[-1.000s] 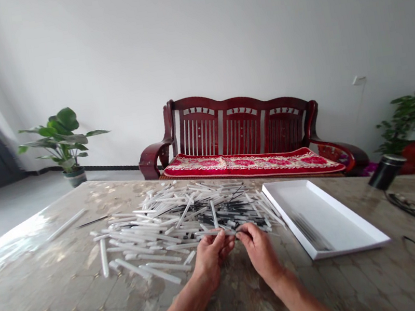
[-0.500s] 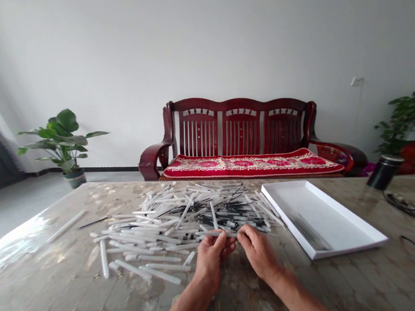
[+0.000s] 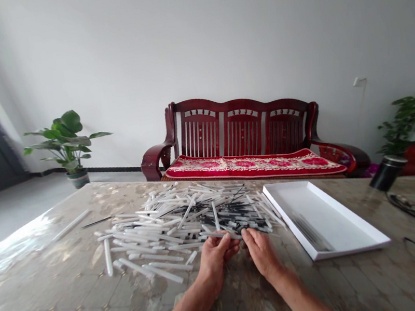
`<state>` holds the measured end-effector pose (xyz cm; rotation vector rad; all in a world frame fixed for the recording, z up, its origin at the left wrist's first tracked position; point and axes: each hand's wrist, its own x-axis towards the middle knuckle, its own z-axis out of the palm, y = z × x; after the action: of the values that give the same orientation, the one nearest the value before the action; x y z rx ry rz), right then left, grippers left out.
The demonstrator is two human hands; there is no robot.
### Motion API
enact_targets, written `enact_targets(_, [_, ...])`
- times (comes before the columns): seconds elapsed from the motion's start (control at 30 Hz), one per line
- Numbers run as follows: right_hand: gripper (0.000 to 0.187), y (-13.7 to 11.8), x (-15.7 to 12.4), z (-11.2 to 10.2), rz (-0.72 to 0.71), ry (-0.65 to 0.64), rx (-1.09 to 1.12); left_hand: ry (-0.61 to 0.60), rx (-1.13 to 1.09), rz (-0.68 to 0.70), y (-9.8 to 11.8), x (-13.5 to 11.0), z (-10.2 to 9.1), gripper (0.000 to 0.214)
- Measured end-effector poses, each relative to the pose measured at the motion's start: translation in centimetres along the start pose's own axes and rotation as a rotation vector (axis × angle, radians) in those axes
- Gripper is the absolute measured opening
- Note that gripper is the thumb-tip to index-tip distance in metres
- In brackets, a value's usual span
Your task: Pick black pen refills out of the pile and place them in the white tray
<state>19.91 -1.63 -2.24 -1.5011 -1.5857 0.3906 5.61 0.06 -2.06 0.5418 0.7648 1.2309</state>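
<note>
White tube [image 3: 216, 234] lies crosswise, long axis from 9 to 3 o'clock, thin and pale, at the near edge of the pile [image 3: 163, 224] of like tubes. Its ends are pinched by the left hand [image 3: 216, 258] and right hand [image 3: 261, 253]. At 3 o'clock sits a white tray [image 3: 332, 225].

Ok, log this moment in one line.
left hand: pinches white tube at near edge of pile | right hand: fingertips at its end | white tray: right of pile, dark rods inside

Home living room (wooden sofa [image 3: 244, 139])
</note>
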Motion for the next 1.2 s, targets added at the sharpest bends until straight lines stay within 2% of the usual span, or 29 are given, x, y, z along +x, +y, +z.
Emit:
enact_targets(0.17, [0.037, -0.1, 0.0, 0.0, -0.103, -0.020, 0.014, 0.000, 0.001, -0.001, 0.1, 0.0, -0.1, 0.031])
enact_targets(0.3, [0.049, 0.1, -0.1, 0.3, 0.000, -0.011, 0.063, -0.024, 0.024, 0.004, 0.0, 0.0, -0.1, 0.034])
enact_targets(0.5, [0.037, 0.2, 0.0, 0.2, -0.043, -0.025, 0.084, 0.002, 0.020, 0.001, 0.1, 0.0, 0.0, 0.034])
enact_targets(0.67, [0.049, 0.5, 0.0, 0.6, 0.151, -0.093, 0.214, 0.006, 0.035, 0.012, -0.1, -0.1, -0.1, 0.030])
enact_targets(0.8, [0.043, 0.3, 0.0, 0.4, 0.038, -0.078, 0.179, 0.027, 0.029, 0.015, -0.1, 0.0, 0.0, 0.032])
enact_targets(0.83, [0.043, 0.1, 0.0, 0.4, 0.051, -0.079, 0.193, 0.021, 0.031, 0.017, -0.1, 0.0, 0.0, 0.035])
enact_targets(1.0, [0.056, -0.5, 0.2, 0.6, 0.334, -0.185, 0.400, 0.000, 0.037, 0.044, -0.1, 0.0, 0.0, 0.045])
enact_targets(1.13, [0.054, -0.6, 0.3, 0.6, 0.260, -0.173, 0.390, 0.023, 0.043, 0.051, 0.0, 0.0, 0.0, 0.044])
enact_targets(1.2, [0.053, -0.7, 0.2, 0.5, 0.284, -0.172, 0.408, 0.012, 0.059, 0.061, 0.0, 0.0, 0.0, 0.045])
